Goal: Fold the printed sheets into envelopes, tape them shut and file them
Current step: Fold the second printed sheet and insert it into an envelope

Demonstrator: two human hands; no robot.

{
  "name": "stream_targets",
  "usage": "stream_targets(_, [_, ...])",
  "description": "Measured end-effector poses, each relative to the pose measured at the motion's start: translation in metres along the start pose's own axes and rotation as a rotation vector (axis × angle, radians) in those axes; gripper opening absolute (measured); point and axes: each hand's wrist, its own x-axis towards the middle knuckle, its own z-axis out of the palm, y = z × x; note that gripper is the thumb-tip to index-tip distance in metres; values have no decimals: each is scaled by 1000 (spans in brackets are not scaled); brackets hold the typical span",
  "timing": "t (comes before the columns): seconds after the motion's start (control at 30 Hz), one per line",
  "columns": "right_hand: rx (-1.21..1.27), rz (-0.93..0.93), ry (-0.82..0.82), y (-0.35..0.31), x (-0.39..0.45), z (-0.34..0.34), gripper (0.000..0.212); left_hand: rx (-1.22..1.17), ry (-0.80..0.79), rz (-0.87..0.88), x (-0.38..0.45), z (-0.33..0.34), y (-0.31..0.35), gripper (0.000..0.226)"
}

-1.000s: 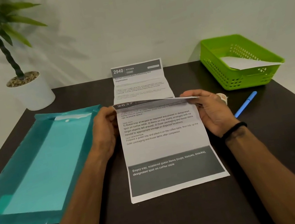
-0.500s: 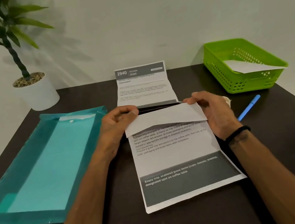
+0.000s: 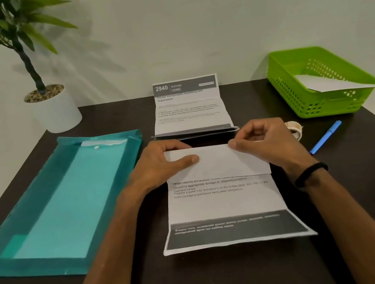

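Pinching the printed sheet's point(image 3: 224, 200) folded flap, left hand point(image 3: 160, 166) and right hand point(image 3: 267, 145) flank it.

- Under your hands lies a white printed paper sheet point(image 3: 222, 201), matt, its top flap folded over.
- The dark table top point(image 3: 206, 283) looks smooth, with a dull sheen.
- At your left, the teal translucent plastic folder point(image 3: 61, 201) is glossy.
- Far right, the lime-green perforated plastic basket point(image 3: 299, 97) looks smooth.
- Far left, the white plant pot point(image 3: 56, 114) has a smooth matt finish.
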Motion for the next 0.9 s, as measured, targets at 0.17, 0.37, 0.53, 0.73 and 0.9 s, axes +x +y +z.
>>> stream_targets(0.17, [-163, -74, -172, 2, -1, 12, 29, 461, 123, 289, -3, 9, 2, 36])
stream_targets(0.37, [-194, -181, -189, -3, -3, 20, 44, 530, 43, 404, -10, 29, 16, 22])
stream_targets(0.53, [-181, -198, -214, -8, -7, 27, 47, 485, 100, 389, -14, 42, 21, 14])
stream_targets(0.73, [-113, -176, -169, -8, -7, 28, 37, 490, 125, 276, -14, 37, 23, 11])
stream_targets(0.9, [-36, -143, -71, -5, -5, 20, 29, 424, 172, 204, -9, 19, 14, 10])
